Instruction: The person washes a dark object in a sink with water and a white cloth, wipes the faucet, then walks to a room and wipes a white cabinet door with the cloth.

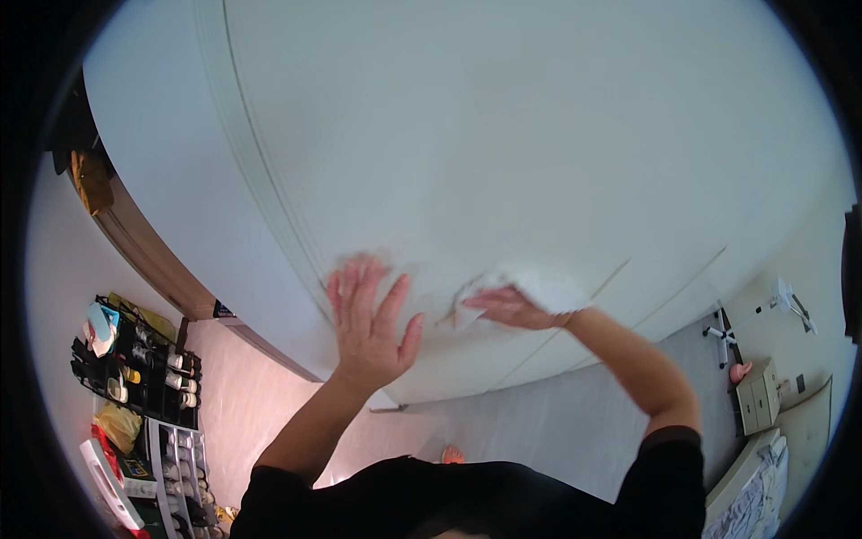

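Note:
A large pale wardrobe or cabinet front (pixel 512 155) fills most of the view, with a long vertical seam on its left side. My left hand (pixel 370 323) lies against or just before this surface near the seam, its fingers spread and holding nothing. To the right, my right hand (pixel 515 306) presses a white cloth (pixel 545 290) to the same surface; the cloth is blurred and partly hidden by the hand. Thin slanting lines run over the panel below and right of the cloth.
Shoe racks (pixel 178 421) with shoes, bags and a box stand at the lower left. A small cabinet of drawers (pixel 757 397), a wheeled stand (pixel 724 337) and a bed (pixel 747 485) are at the right. My foot (pixel 452 455) shows on the grey floor (pixel 539 424).

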{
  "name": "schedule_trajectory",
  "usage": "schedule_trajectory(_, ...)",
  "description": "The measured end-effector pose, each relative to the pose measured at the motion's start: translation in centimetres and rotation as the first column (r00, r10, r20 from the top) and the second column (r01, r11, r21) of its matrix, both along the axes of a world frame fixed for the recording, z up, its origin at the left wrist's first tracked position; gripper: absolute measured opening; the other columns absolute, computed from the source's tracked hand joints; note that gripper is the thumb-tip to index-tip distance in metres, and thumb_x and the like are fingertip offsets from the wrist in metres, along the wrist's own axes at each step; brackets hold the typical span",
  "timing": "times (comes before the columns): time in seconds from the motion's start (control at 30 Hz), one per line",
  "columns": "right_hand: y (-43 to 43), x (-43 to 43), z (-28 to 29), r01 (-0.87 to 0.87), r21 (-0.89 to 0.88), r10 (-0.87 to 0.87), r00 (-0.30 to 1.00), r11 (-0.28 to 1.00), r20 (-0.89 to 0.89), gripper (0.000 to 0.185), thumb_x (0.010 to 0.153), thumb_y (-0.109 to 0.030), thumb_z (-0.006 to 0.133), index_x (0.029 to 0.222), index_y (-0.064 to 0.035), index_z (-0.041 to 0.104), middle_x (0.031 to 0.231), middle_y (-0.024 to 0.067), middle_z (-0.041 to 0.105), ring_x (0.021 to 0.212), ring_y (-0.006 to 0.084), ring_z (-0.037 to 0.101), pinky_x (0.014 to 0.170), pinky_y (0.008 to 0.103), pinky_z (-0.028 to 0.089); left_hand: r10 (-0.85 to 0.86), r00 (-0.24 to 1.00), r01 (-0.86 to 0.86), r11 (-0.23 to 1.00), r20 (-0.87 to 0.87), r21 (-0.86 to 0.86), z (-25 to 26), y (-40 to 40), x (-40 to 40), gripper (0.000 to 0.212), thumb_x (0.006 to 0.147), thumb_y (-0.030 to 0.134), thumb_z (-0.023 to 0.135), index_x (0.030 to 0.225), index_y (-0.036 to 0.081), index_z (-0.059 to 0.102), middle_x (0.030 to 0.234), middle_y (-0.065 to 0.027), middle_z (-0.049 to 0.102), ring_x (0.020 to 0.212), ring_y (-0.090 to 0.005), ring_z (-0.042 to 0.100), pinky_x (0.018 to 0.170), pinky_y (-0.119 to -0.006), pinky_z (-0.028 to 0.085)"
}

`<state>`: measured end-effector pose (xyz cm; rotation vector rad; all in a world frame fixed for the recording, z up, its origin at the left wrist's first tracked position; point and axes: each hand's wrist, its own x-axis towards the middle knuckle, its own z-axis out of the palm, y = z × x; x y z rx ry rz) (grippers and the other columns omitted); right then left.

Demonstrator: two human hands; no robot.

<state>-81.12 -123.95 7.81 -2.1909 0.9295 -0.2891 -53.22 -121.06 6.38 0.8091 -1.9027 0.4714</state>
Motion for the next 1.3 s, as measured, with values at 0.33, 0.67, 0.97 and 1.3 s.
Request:
schedule_trajectory(0.33,-1.3,-5.1,28.0,0.256,-0.798,-0.311,0.822,-0.545,0.476,0.055,0.084,-0.03,0.056,0.137,-0.024,0.042,0.145,0.0162,0.031,0.135,0.042,0.021,0.109,0.0526,0.016,0.207,0.978,-0.203,0.976,0.039,-0.075,7.7,-1.2,-3.1,0.067,0.082,0.03,0.063,0.137,0.002,0.035,0.147,-0.0253,0.017,0.138,-0.0423,0.006,0.106,-0.059,-0.003)
schedule_trajectory(0.67,-1.3,-6.6,17.8,-0.339,-0.933,-0.064,0.935,0.125,-0.348,0.05,0.08,-0.04,0.065,0.127,-0.0256,0.054,0.148,0.0023,0.028,0.136,0.0295,0.024,0.11,0.056,0.008,0.145,0.985,-0.144,0.989,0.095,-0.02,10.6,0.4,-1.0,0.072,0.077,0.033,0.068,0.136,0.006,0.037,0.147,-0.0225,0.019,0.137,-0.0418,0.01,0.102,-0.064,0.0)
schedule_trajectory(0.97,-3.1,-4.5,49.0,0.638,-0.448,-0.377,0.255,-0.627,0.89,0.051,0.092,-0.035,0.039,0.14,-0.0175,0.034,0.146,0.0203,0.025,0.135,0.0412,0.022,0.106,0.0542,0.02,0.034,0.993,-0.004,0.967,0.113,-0.254,22.7,0.5,-1.3,0.076,0.077,0.033,0.068,0.137,0.001,0.034,0.149,-0.0228,0.015,0.136,-0.0412,0.015,0.102,-0.063,0.013)
schedule_trajectory(1.3,0.4,7.5,37.3,-0.329,-0.934,-0.084,0.936,0.14,-0.342,0.056,0.083,-0.021,0.059,0.135,-0.0116,0.041,0.151,0.0145,0.018,0.139,0.0342,0.015,0.113,0.0448,0.01,0.141,0.989,-0.131,0.973,0.044,-0.189,22.8,-1.3,-0.6,0.075,0.076,0.029,0.069,0.134,-0.004,0.034,0.145,-0.0229,0.018,0.135,-0.0418,0.014,0.105,-0.058,0.015)
